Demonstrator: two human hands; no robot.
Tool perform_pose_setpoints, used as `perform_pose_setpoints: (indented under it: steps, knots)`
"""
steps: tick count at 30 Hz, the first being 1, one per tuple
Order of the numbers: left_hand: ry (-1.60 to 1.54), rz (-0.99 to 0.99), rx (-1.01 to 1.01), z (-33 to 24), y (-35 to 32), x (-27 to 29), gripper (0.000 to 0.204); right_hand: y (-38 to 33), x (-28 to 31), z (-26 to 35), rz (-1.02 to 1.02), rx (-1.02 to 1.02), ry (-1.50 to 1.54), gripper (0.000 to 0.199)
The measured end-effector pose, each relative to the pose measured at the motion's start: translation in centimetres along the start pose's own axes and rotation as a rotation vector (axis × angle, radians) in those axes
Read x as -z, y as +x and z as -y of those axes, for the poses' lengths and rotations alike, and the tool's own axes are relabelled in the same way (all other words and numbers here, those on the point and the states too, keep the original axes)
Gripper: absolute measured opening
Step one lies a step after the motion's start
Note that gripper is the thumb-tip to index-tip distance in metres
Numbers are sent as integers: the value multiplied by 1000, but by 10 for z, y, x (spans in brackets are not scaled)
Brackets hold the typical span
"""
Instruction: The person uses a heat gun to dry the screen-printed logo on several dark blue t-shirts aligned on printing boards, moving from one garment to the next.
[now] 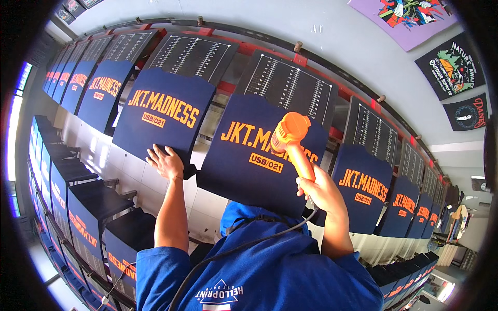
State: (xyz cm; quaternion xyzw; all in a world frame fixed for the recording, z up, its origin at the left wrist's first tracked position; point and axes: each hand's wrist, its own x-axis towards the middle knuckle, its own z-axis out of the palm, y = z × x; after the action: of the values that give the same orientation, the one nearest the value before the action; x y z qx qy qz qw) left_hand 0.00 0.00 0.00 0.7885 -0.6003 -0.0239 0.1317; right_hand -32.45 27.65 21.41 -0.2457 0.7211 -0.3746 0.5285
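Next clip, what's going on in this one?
A person in a blue shirt stands at a long row of dark boards, each dressed with a navy shirt bearing an orange print. The right hand grips an orange heat gun, its nozzle aimed at the printed navy shirt straight ahead. The left hand rests flat on the lower edge of the neighbouring shirt.
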Motion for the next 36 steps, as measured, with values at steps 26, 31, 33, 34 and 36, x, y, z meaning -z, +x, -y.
perform_pose_setpoints:
  steps: [26,31,33,34,36]
  knots:
    - [3,-58,-63,9,1,-17,57,18,12,-8,-158,87,106,35]
    - [1,-83,-80,18,3,-22,57,1,8,-5,-107,31,108,34]
    - [2,-75,-89,20,4,-21,57,-8,8,-6,-66,2,109,34]
    - [-2,-64,-85,19,3,-19,57,-12,9,-10,-41,-2,110,35]
    - [-1,-51,-91,17,1,-16,58,-22,9,-12,-17,-49,82,35]
